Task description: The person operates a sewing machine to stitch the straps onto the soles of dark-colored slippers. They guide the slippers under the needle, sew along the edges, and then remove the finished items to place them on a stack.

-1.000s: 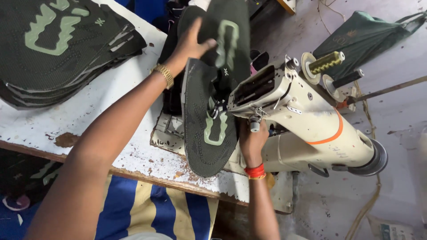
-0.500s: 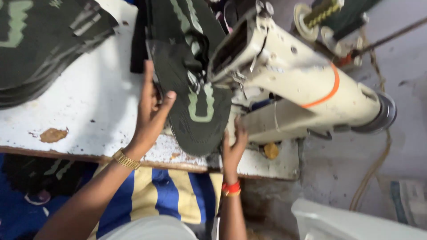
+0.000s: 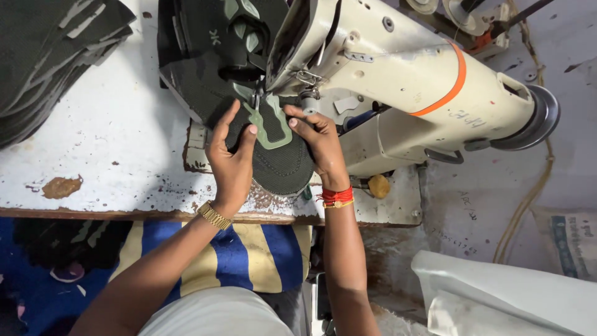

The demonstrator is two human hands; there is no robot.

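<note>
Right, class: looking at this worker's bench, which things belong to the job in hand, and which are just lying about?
In the job:
left hand and right hand, pressing on the dark shoe piece
pale green trim
cream sewing machine

Lying about:
stack of dark cut pieces
white plastic sheet
worn white table

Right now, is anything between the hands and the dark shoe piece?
No. Both hands already touch it: the left hand presses its left side, and the right hand holds its right side. The shoe piece lies under the sewing machine head.
</note>
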